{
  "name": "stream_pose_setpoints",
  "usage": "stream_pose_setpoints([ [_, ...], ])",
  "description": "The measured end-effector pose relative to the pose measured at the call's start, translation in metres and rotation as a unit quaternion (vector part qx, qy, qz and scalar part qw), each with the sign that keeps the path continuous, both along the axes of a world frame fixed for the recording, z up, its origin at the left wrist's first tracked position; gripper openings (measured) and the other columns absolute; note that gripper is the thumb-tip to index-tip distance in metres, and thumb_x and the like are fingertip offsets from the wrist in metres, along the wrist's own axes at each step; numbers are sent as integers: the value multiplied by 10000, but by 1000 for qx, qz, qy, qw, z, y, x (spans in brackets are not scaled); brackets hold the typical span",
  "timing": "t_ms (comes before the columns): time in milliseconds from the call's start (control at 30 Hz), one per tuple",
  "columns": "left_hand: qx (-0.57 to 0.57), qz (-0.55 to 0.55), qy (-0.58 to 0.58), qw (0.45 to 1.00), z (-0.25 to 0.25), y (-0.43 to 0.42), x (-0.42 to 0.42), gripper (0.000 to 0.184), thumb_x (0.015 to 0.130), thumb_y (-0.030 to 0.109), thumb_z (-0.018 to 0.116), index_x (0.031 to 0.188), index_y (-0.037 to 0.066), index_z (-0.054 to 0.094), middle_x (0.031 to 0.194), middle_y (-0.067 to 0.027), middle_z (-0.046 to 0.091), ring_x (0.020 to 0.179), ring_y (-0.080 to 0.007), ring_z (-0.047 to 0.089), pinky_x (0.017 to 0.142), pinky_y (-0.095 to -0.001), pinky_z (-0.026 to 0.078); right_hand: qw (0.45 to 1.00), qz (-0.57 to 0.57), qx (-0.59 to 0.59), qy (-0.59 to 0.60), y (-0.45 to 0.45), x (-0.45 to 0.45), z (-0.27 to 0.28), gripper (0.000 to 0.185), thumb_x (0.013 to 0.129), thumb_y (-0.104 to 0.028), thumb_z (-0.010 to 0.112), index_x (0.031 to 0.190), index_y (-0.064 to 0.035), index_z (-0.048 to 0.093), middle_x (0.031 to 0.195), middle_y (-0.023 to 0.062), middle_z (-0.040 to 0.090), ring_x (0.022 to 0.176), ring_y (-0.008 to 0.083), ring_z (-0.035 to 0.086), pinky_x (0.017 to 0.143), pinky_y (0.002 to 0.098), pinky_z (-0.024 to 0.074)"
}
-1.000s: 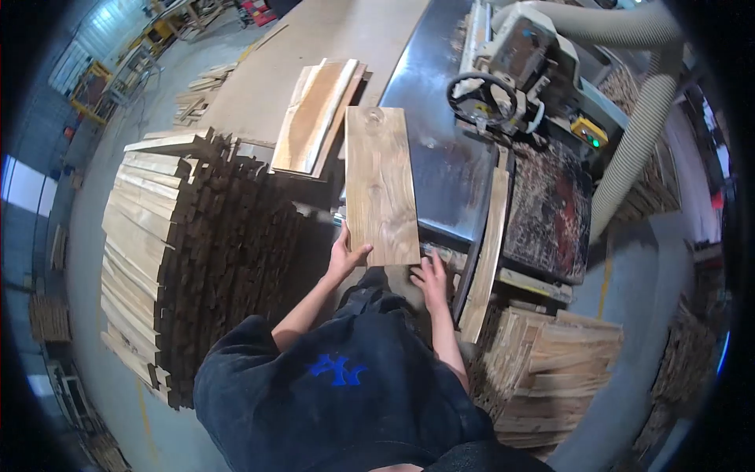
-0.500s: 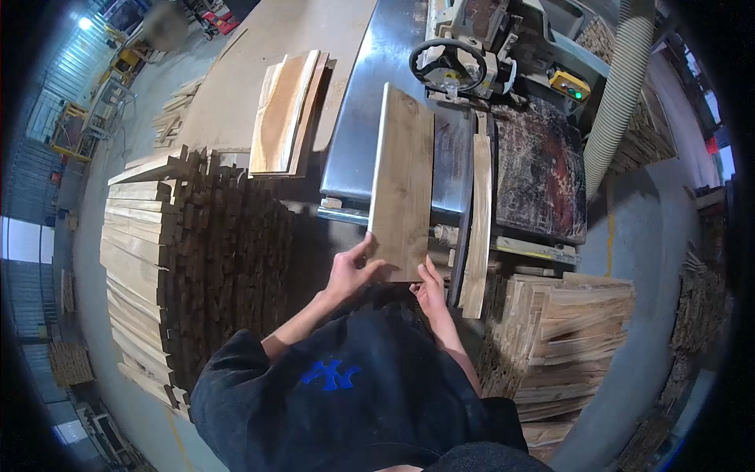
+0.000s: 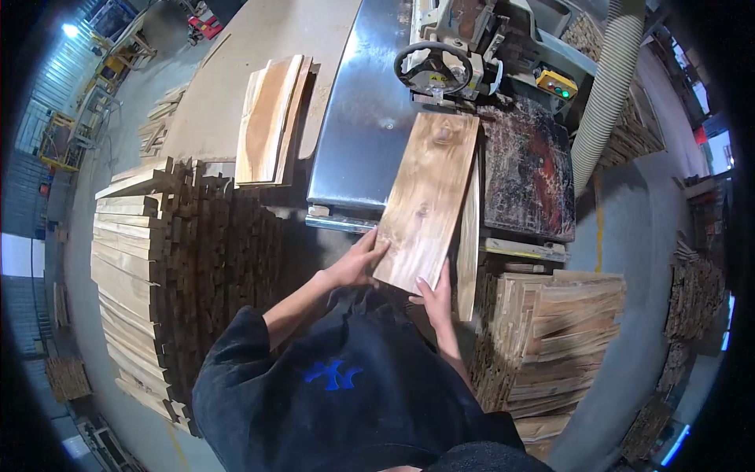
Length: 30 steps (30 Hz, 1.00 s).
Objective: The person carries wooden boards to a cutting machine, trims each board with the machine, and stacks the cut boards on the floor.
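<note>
A wide wooden board [image 3: 429, 200] with dark knots is held between my two hands, tilted so its far end leans to the right. My left hand [image 3: 362, 261] grips its left edge near the close end. At the lower right corner, my right hand [image 3: 437, 296] holds the board with the thumb on top. The fingers underneath are partly hidden. Beyond the board lies the shiny metal machine table [image 3: 354, 149]. A narrow wooden strip [image 3: 468, 263] lies just right of the board and is partly covered by it.
Several boards [image 3: 271, 122] lie stacked on a large brown panel [image 3: 259, 39]. A tall wood stack [image 3: 126, 259] stands at left, another stack [image 3: 558, 338] at right. Ahead are a black handwheel [image 3: 433, 69], a yellow button box [image 3: 556, 84] and a ribbed hose [image 3: 609, 94].
The board has turned over or rotated in my hands, now showing a knotty face, and its far end has swung right and lower. Both hands stay on its near end.
</note>
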State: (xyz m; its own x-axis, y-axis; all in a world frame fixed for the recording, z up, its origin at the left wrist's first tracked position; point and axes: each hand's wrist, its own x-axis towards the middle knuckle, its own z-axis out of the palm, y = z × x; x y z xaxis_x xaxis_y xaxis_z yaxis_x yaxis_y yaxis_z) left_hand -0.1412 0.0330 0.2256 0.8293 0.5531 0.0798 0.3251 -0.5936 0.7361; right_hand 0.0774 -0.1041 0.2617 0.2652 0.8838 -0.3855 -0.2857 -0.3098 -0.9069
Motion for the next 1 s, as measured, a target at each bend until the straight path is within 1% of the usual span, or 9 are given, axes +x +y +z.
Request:
stream_pose_setpoints([
  [67, 2, 70, -14, 997, -16, -3, -15, 1033, 549, 249, 902, 1449, 105, 417, 1522, -327, 194, 1413, -476, 228, 1150, -457, 266, 999, 13, 1, 39, 15, -4, -18, 860, 901, -32, 600, 1544, -114, 36, 1390, 141, 448, 1017, 220, 624, 617, 297, 613],
  [133, 17, 145, 89, 985, -8, -8, -30, 972, 568, 226, 885, 1436, 149, 454, 1519, -316, 219, 1409, -441, 262, 1133, -477, 287, 998, 33, -3, 60, 32, -2, -32, 832, 906, -57, 611, 1544, -115, 81, 1319, 112, 515, 984, 193, 630, 619, 292, 605],
  [200, 34, 163, 130, 977, 2, 0, -42, 955, 553, 265, 889, 1418, 204, 490, 1531, -283, 234, 1426, -426, 232, 1122, -498, 285, 991, 15, 1, 130, 45, -11, -49, 681, 902, -75, 638, 1481, -79, 281, 1187, 72, 596, 934, 173, 639, 641, 287, 599],
  [233, 66, 140, 143, 978, 6, 8, -46, 944, 543, 335, 888, 1402, 223, 512, 1529, -270, 260, 1425, -430, 235, 1116, -508, 282, 989, -2, -18, 145, 47, -15, -41, 473, 893, -115, 663, 1324, -65, 474, 1073, 35, 635, 865, 126, 632, 615, 250, 549],
  [300, 110, 116, 148, 976, 9, 19, -43, 916, 516, 514, 869, 1339, 233, 584, 1508, -245, 340, 1437, -432, 211, 1105, -544, 264, 981, -51, -47, 183, 39, -23, -60, 396, 899, -149, 665, 1260, -80, 518, 1040, 26, 643, 833, 113, 623, 606, 242, 515],
  [400, 87, 73, 145, 983, 2, 28, -32, 846, 573, 558, 842, 1320, 243, 599, 1495, -191, 392, 1465, -391, 168, 1111, -595, 194, 951, -193, -97, 223, 29, -23, -88, 244, 917, -251, 666, 1106, -113, 598, 965, 5, 656, 765, 99, 600, 604, 232, 432],
  [567, 97, 20, 51, 994, -1, 64, -1, 810, 635, 569, 799, 1304, 157, 604, 1454, -217, 431, 1459, -374, 207, 1126, -562, 181, 930, -234, -138, 248, 35, -14, -89, 419, 947, -400, 609, 1157, -45, 537, 965, 83, 665, 780, 174, 646, 617, 250, 446],
  [667, 86, 14, 57, 995, -5, 103, 9, 863, 599, 574, 807, 1308, 128, 598, 1411, -235, 475, 1436, -339, 288, 1114, -538, 218, 971, -93, -195, 107, 72, 4, -74, 451, 977, -475, 518, 980, -31, 597, 720, 61, 639, 532, 151, 600, 458, 224, 421],
  [1000, 107, 28, -58, 992, -3, 250, 43, 878, 518, 551, 849, 1214, 53, 652, 1250, -245, 599, 1325, -345, 459, 1068, -476, 352, 956, -111, -263, 74, 221, 49, -57, 496, 976, -487, 514, 865, -18, 635, 629, 17, 579, 445, 88, 497, 350, 186, 307],
])
